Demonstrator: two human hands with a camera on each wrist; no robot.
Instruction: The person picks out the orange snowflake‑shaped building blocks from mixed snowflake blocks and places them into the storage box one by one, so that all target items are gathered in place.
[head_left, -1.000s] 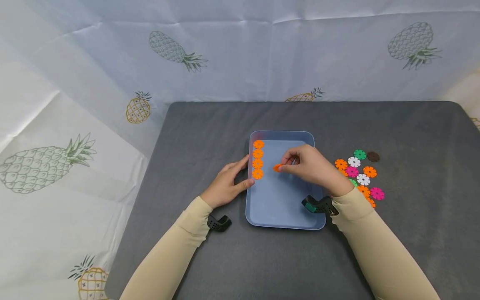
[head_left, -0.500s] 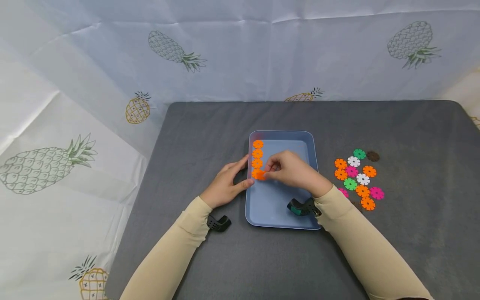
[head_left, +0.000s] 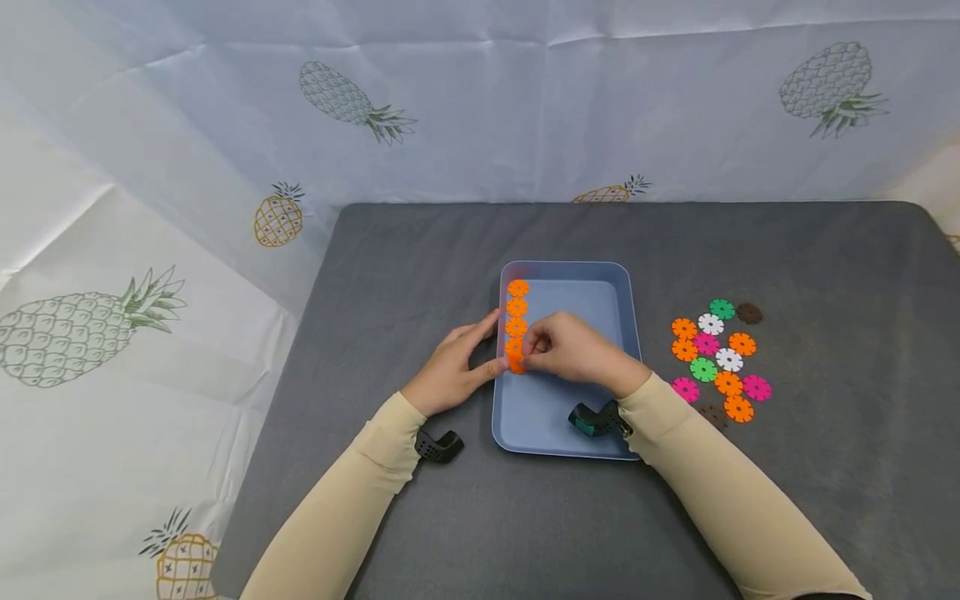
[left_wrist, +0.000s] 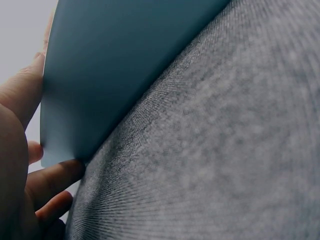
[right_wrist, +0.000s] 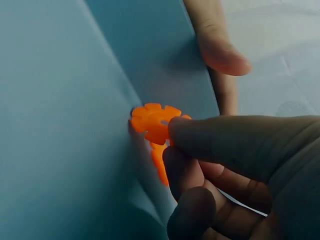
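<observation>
- Where the tray [head_left: 555, 425] has its left wall, one left hand [head_left: 453, 375]: fingers loosely extended against the outside, grasping nothing.
- Four orange discs [head_left: 517, 307]: column running lengthwise inside that wall.
- Fifth disc [head_left: 516, 365], orange: at the column's near end, left of the right fingertips, across the wall from the left thumb; whether seated, cannot tell.
- One right hand [head_left: 577, 350]: pinching the fifth disc.
- Loose discs [head_left: 707, 344], mixed colours: on the table [head_left: 832, 333], right of the tray.

1. Long cream left sleeve [head_left: 337, 508] creases toward the wrist, above a bare left hand [head_left: 452, 372].
2. Right sleeve [head_left: 731, 475], in matching cream, meets a bare right hand [head_left: 576, 350].
3. Curved black left wrist mount [head_left: 441, 448] shows small holes.
4. Black right wrist mount [head_left: 596, 419] carries a green patch [head_left: 585, 427].
</observation>
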